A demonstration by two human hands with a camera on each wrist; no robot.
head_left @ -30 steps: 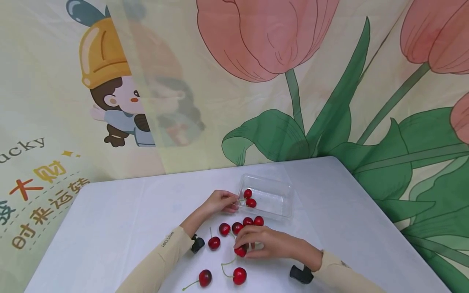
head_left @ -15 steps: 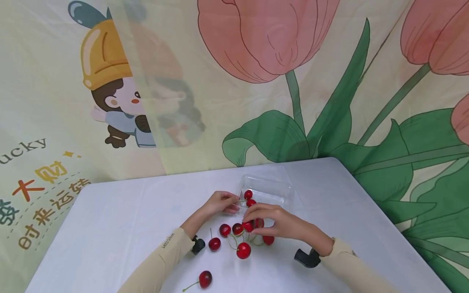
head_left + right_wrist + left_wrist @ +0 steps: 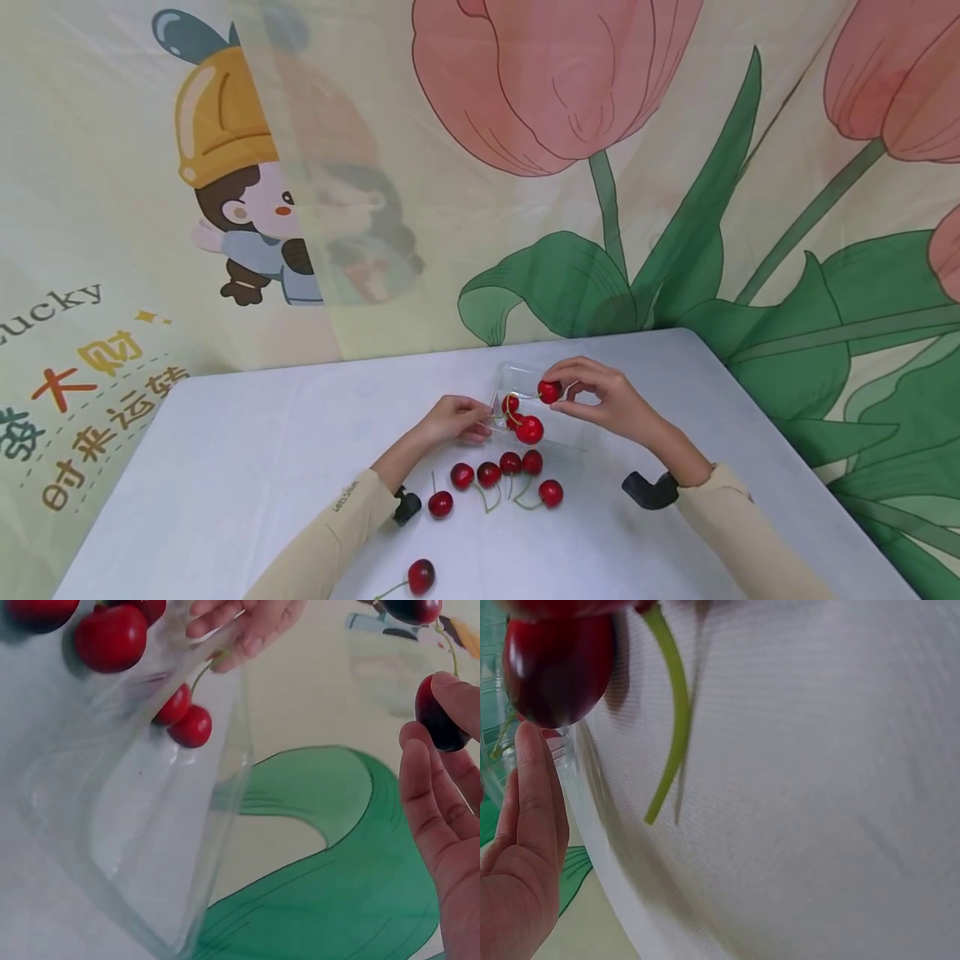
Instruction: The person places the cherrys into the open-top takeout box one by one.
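My right hand pinches a dark red cherry between thumb and fingertips, above the clear plastic box. From a joined green stem, a second cherry dangles over the box. Two cherries lie inside, near the box's left end. My left hand holds that left edge, its fingers at the rim; in the left wrist view the hand is partly cut off by the frame.
Several cherries with stems lie in front of the box on the white table. One cherry lies nearer the front edge. A printed cloth hangs behind the table.
My right hand has lifted the joined cherries from the table and carried them forward and right, over the box. The left hand has stayed at the box's edge.
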